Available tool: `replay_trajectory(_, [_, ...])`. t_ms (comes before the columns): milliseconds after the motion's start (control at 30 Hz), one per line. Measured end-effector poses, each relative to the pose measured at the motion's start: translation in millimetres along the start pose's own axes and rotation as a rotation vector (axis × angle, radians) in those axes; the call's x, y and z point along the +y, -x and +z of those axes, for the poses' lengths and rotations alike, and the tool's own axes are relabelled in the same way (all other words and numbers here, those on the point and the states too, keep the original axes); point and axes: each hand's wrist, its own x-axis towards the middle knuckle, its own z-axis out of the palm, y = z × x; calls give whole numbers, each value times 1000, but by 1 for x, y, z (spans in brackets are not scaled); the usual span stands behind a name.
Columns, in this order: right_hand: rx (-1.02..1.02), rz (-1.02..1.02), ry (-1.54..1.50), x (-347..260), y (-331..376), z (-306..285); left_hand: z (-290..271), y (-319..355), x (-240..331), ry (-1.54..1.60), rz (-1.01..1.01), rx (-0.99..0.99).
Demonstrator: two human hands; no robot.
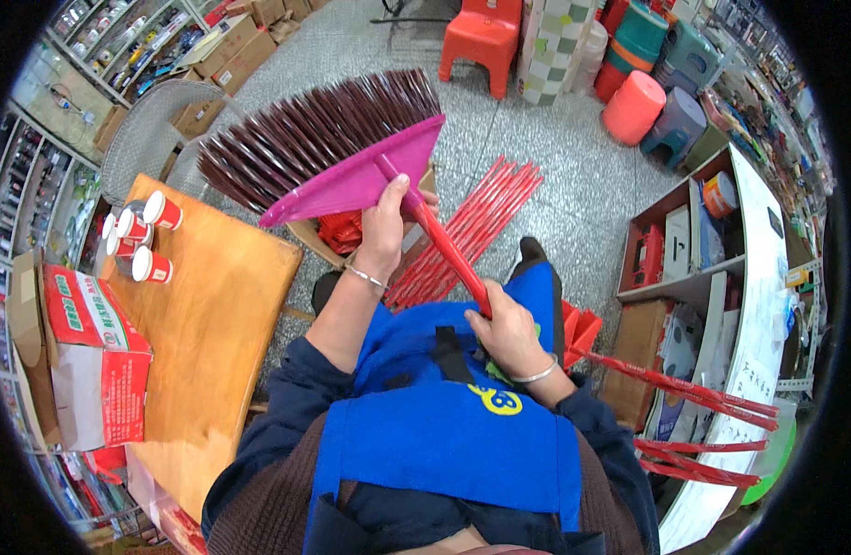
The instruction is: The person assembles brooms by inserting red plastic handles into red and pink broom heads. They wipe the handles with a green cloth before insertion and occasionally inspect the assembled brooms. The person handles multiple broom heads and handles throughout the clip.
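Note:
A broom with a magenta head (356,180) and dark brown bristles (319,129) is held up in front of me, its bristles pointing away. My left hand (385,222) is closed around the neck where the red handle (448,250) joins the head. Farther down, my right hand (510,333) grips the handle close to my lap, and its lower end is hidden. Beneath the broom stands a cardboard box (316,242) holding red plastic pieces (340,231), partly covered by my left hand and the broom. Red wrapped poles (485,208) lie bundled on the floor beyond.
On the left, a wooden table (236,277) bears several paper cups (163,211) and a red-and-white carton (102,356). More red poles (684,388) stick out at my right, by a white-topped shelf unit (758,277). Red stools (481,46) stand ahead.

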Motion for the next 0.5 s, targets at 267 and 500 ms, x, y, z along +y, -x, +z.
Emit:
replay_trajectory(267, [-114,93,-54,14,40,-29,-4,1,1,35,80,59])
replay_trajectory(500, [-222,199,320,20,61,-61,-1,7,-2,77,95,17])
